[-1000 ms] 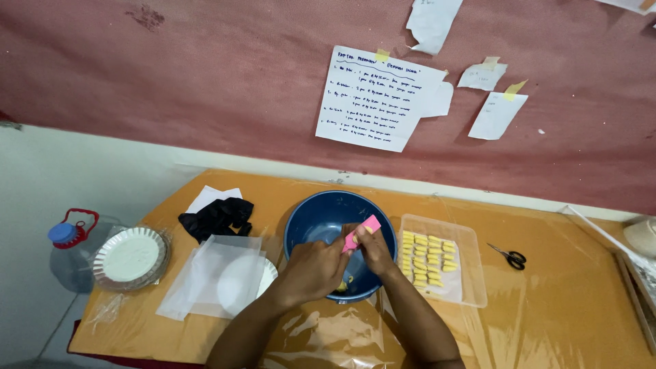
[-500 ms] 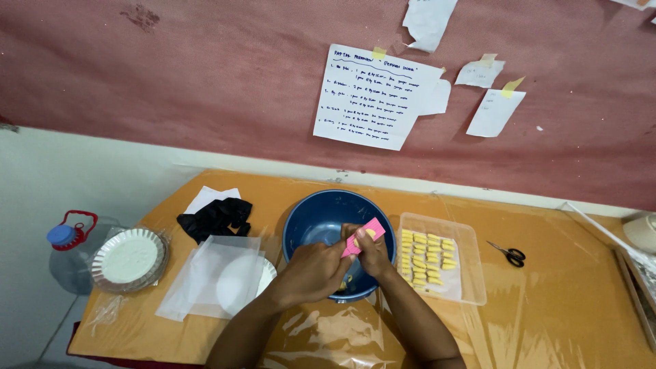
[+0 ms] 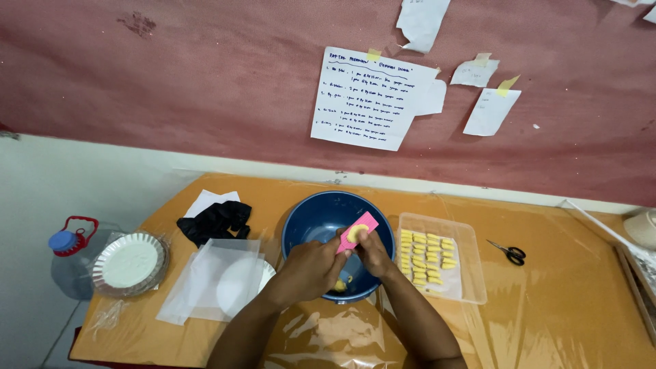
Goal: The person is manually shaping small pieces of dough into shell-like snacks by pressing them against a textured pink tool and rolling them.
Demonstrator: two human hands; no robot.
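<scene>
— Why are both your hands up over the blue bowl (image 3: 321, 219)?

— So any crumbs drop back in. My left hand (image 3: 311, 270) is curled around the lower end of the pink scraper card (image 3: 357, 232), and my right hand (image 3: 374, 251) pinches its other side, thumb up near the yellow dough lump (image 3: 354, 234) sitting on the card. Both hands are closed on it, neither is free.

— Where is that lump relative to the bowl?

— Above the bowl's middle, resting on the card between my hands. More yellow dough (image 3: 339, 284) lies at the bowl's bottom, near the rim closest to me.

— And the tray?

— The clear tray (image 3: 471, 273) sits just right of the bowl on the bench (image 3: 547, 301), touching or nearly so, I judge so shaped pieces (image 3: 429, 256) travel a short way. They lie there in rows.

— Left of the bowl?

— Clear plastic sheets over a white plate (image 3: 239, 280), a black cloth (image 3: 215, 220) behind them, and a foil dish (image 3: 128, 263) farther out. Scissors (image 3: 509, 253) lie beyond the tray.
</scene>
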